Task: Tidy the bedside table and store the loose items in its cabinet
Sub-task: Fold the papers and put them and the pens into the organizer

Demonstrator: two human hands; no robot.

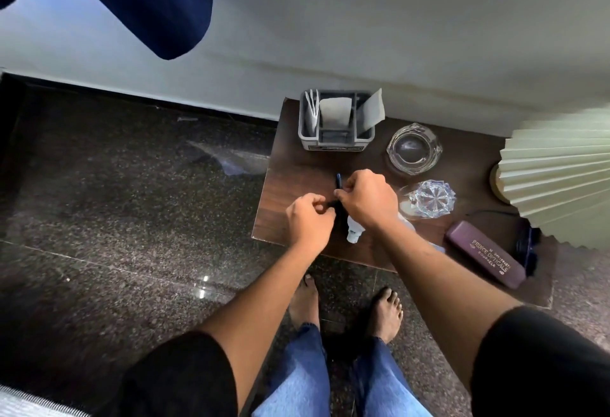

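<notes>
I log the right hand [366, 198] curled round the pen [339, 182], left hand [308, 218] pinching its lower end; I judge it light, stiff, smooth, best held mid-barrel.

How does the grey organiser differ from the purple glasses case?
The organiser is grey, the glasses case purple. The organiser stands open-topped, holding papers; the case lies closed. The organiser sits at the back of the table, the case at its front. Both are untouched.
</notes>
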